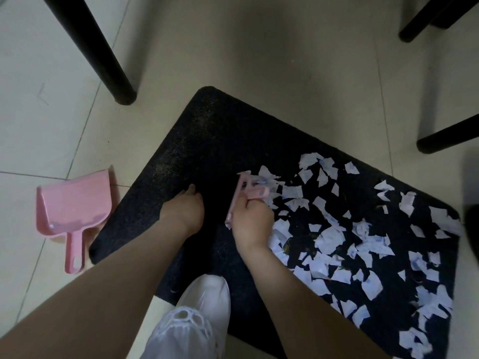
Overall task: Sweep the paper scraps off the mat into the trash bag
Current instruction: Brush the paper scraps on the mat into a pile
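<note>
On the black mat (207,141), right hand (252,220) grips pink brush (242,194) beside paper scraps (329,237); left hand (185,211) rests w/ fingers curled, holding nothing. Pink dustpan (75,203) lies on floor.

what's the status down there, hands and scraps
Right hand grips pink brush at scrap edge; left hand rests on mat. Paper scraps cover mat's right half. Dustpan idle on floor; nothing blocking.

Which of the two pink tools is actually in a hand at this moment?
The pink brush, gripped by the right hand over the mat. The pink dustpan lies untouched on the floor left of it.
</note>
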`<action>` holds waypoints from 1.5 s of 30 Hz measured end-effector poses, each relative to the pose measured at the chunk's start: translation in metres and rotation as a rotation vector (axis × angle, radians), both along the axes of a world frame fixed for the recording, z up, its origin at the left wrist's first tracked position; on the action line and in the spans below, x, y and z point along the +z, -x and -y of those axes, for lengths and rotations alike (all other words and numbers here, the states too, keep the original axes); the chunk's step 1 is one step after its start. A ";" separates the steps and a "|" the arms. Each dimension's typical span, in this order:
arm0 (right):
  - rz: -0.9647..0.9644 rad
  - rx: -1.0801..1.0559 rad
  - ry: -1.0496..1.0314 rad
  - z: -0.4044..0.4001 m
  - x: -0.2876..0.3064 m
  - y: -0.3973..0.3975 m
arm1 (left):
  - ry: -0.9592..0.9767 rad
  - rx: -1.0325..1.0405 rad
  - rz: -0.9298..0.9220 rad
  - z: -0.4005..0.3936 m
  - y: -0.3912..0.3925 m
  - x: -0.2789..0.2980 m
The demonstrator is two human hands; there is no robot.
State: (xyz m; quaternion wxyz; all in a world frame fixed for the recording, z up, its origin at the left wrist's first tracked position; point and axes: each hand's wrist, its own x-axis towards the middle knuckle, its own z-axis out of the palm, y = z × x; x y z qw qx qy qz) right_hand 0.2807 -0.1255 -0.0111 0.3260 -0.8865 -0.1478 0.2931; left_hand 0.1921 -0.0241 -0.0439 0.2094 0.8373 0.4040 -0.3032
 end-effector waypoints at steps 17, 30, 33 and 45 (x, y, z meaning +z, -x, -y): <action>0.016 -0.389 -0.207 0.052 0.043 -0.051 | 0.075 -0.123 0.078 0.022 -0.039 0.013; 0.146 -0.106 -0.018 0.004 -0.003 -0.075 | 0.126 -0.168 0.000 0.023 -0.044 0.012; 0.171 -0.243 -0.026 0.027 -0.001 -0.082 | 0.113 -0.163 -0.009 0.022 -0.048 0.012; -0.060 -0.175 -0.171 -0.037 0.024 -0.094 | 0.130 -0.136 0.057 0.024 -0.063 0.011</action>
